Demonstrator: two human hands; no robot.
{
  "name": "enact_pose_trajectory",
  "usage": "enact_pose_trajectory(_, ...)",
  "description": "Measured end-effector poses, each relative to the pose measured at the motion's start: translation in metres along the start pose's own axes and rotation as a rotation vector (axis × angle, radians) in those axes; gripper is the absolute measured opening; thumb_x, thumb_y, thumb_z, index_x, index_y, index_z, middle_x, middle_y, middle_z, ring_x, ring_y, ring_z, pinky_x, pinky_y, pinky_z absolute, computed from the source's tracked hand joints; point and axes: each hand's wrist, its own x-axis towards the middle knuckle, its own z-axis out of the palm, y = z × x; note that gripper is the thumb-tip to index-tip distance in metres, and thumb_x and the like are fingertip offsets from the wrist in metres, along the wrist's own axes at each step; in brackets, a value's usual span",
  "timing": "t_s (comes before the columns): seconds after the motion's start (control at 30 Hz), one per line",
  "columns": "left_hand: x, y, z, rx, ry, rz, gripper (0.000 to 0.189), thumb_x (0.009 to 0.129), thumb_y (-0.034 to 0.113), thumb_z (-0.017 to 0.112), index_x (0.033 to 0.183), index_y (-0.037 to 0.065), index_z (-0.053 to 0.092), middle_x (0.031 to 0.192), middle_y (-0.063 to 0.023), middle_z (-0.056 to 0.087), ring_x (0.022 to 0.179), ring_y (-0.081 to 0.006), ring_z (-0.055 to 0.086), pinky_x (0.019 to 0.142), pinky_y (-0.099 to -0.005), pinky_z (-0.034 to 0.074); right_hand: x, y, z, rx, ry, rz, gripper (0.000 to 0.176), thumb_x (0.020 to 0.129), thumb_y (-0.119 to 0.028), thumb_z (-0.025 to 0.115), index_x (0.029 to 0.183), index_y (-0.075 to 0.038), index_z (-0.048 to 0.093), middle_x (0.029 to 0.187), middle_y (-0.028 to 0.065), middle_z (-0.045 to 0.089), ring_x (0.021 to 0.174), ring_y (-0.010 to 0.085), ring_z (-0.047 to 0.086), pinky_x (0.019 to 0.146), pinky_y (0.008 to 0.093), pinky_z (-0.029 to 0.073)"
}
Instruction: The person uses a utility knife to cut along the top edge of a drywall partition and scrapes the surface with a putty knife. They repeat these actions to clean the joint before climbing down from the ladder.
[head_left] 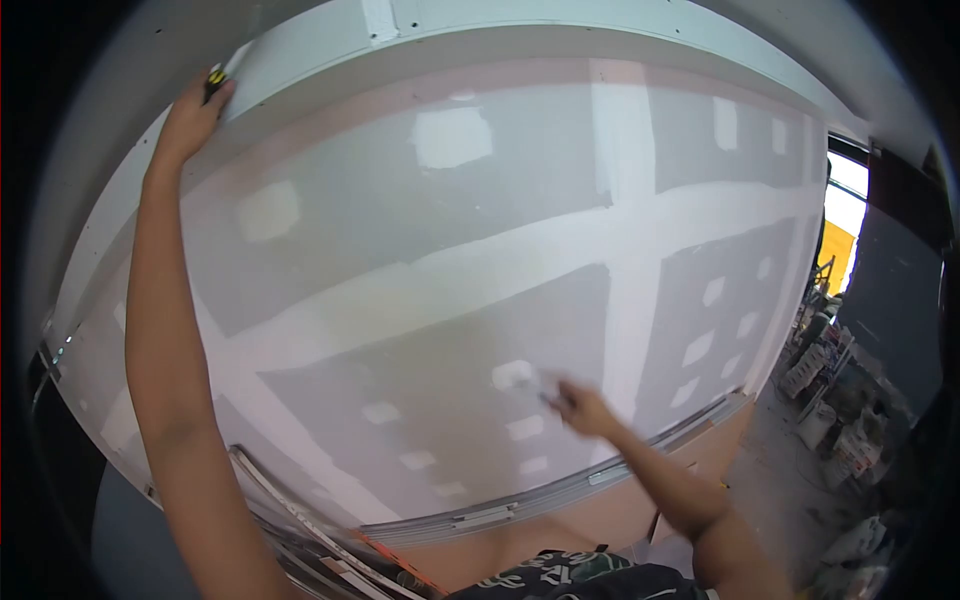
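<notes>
My left hand (197, 112) is raised at the upper left, closed round the black and yellow handle of a putty knife (217, 80), whose blade is near the edge of the upper board (300, 62). Lower and right of centre, my right hand (578, 407) is closed on a tool (545, 390) blurred by motion, probably a second knife. Behind it stands a grey drywall panel (530, 300) with white compound bands and patches. Whether that blurred tool touches the panel cannot be made out.
Metal profiles (480, 515) lie along the wall's foot, and long strips (300, 520) lean at the lower left. Bags and boxes (850, 440) are piled on the floor (765, 485) at the right, near a bright opening (845, 205).
</notes>
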Motion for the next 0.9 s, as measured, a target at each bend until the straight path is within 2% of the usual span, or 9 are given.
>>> enact_pose_trajectory(0.13,-0.116,0.033,0.000,-0.214,-0.046,-0.041,0.056,0.106,0.040,0.054,0.139,-0.005,0.056,0.131,-0.0226,0.064,0.121,-0.0321,0.061,0.106,-0.0372,0.043,-0.223,0.176,0.121,0.058,-0.171,0.464,0.037,0.091,-0.035,0.073,0.111,-0.004,0.071,0.083,0.0157,0.072,0.075,0.0292,0.072,0.071,0.0427,0.055)
enact_pose_trajectory(0.3,-0.561,0.076,0.151,-1.049,0.011,-0.758,0.033,0.107,0.035,0.059,0.088,0.008,0.063,0.084,-0.0040,0.062,0.080,-0.0122,0.061,0.067,-0.0292,0.050,-0.403,0.162,0.119,0.255,0.151,1.011,0.040,0.084,-0.026,0.080,0.110,0.002,0.066,0.078,0.0159,0.069,0.068,0.0274,0.071,0.064,0.0381,0.057)
enact_pose_trajectory(0.33,-0.623,0.114,0.127,-0.637,-0.546,-0.665,0.032,0.105,0.032,0.061,0.084,0.009,0.059,0.077,-0.0022,0.060,0.070,-0.0126,0.059,0.059,-0.0308,0.047,-0.418,0.164,0.117,0.337,0.204,1.098,0.039,0.087,-0.027,0.076,0.112,0.001,0.065,0.076,0.0143,0.069,0.064,0.0254,0.069,0.059,0.0359,0.055)
enact_pose_trajectory(0.4,-0.827,0.167,0.143,-0.892,-0.858,-1.285,0.030,0.101,0.030,0.064,0.085,0.006,0.061,0.070,-0.0029,0.058,0.065,-0.0149,0.057,0.059,-0.0360,0.047,-0.427,0.156,0.109,0.418,0.250,1.209,0.038,0.091,-0.029,0.072,0.113,0.000,0.064,0.075,0.0128,0.068,0.060,0.0234,0.066,0.055,0.0337,0.052)
enact_pose_trajectory(0.43,-0.926,0.221,0.139,-0.812,-0.505,-1.295,0.032,0.100,0.030,0.065,0.092,0.000,0.066,0.070,-0.0066,0.060,0.067,-0.0207,0.059,0.065,-0.0430,0.050,-0.421,0.158,0.097,0.471,0.262,1.182,0.032,0.097,-0.031,0.063,0.107,0.000,0.063,0.076,0.0125,0.068,0.056,0.0220,0.063,0.051,0.0347,0.050)
enact_pose_trajectory(0.5,-0.970,0.272,0.041,-0.413,-0.862,-0.857,0.040,0.101,0.037,0.064,0.098,-0.003,0.069,0.077,-0.0125,0.066,0.073,-0.0296,0.067,0.071,-0.0462,0.051,-0.392,0.159,0.064,0.466,0.247,1.021,0.035,0.104,-0.035,0.050,0.098,-0.003,0.062,0.073,0.0101,0.065,0.055,0.0194,0.058,0.051,0.0350,0.045)
enact_pose_trajectory(0.57,-0.996,0.255,0.000,-0.507,-1.521,-1.137,0.042,0.101,0.039,0.064,0.094,-0.002,0.068,0.075,-0.0117,0.065,0.070,-0.0284,0.066,0.068,-0.0451,0.051,-0.327,0.139,0.022,0.410,0.269,0.800,0.033,0.107,-0.033,0.045,0.098,-0.005,0.061,0.070,0.0065,0.060,0.057,0.0162,0.055,0.052,0.0318,0.043)
enact_pose_trajectory(0.67,-1.009,0.250,0.006,-0.490,-1.774,-1.117,0.045,0.101,0.043,0.063,0.089,-0.001,0.066,0.071,-0.0105,0.064,0.067,-0.0265,0.065,0.065,-0.0434,0.050,-0.198,0.119,-0.058,0.305,0.412,0.337,0.026,0.109,-0.027,0.047,0.095,-0.007,0.056,0.076,0.0035,0.059,0.064,0.0130,0.057,0.059,0.0298,0.046)
enact_pose_trajectory(0.9,-0.903,0.241,0.027,-0.618,-1.851,-1.200,0.053,0.101,0.050,0.061,0.078,0.002,0.064,0.065,-0.0081,0.060,0.060,-0.0227,0.062,0.057,-0.0401,0.049,0.091,-0.229,-0.262,-0.064,0.633,-0.636,0.033,0.100,-0.016,0.066,0.130,-0.006,0.055,0.094,0.0092,0.071,0.071,0.0138,0.071,0.078,0.0320,0.058)
